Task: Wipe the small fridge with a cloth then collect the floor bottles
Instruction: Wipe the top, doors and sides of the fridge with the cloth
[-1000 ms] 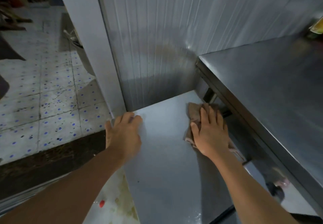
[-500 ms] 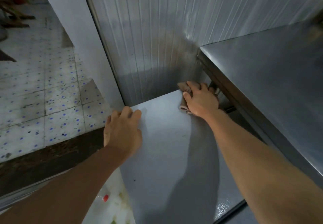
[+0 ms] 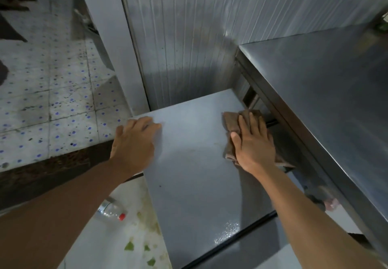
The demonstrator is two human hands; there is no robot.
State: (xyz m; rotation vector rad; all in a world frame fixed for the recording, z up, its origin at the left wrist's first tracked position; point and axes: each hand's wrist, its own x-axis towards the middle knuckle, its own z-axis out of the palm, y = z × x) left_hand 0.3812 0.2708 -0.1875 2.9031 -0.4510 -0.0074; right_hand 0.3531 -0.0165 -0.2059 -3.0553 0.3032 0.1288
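Note:
The small fridge's flat grey top (image 3: 195,180) fills the middle of the view. My right hand (image 3: 253,144) lies flat on a brown cloth (image 3: 231,121) near the top's right edge and presses it down with straight fingers. My left hand (image 3: 134,142) rests at the top's back left corner, fingers lying over the surface. A clear plastic bottle (image 3: 109,209) with a red cap lies on its side on the floor left of the fridge, partly hidden by my left forearm.
A stainless steel table (image 3: 327,92) stands higher on the right, its edge close over the cloth. Ribbed metal wall panels (image 3: 189,37) rise behind the fridge. Blue-dotted floor tiles (image 3: 52,100) spread to the left. Green scraps (image 3: 129,246) lie on the floor by the bottle.
My right hand has pulled the cloth back from the fridge's far right corner toward me along the right edge. The left hand stays at the left corner. The bottle has come into view.

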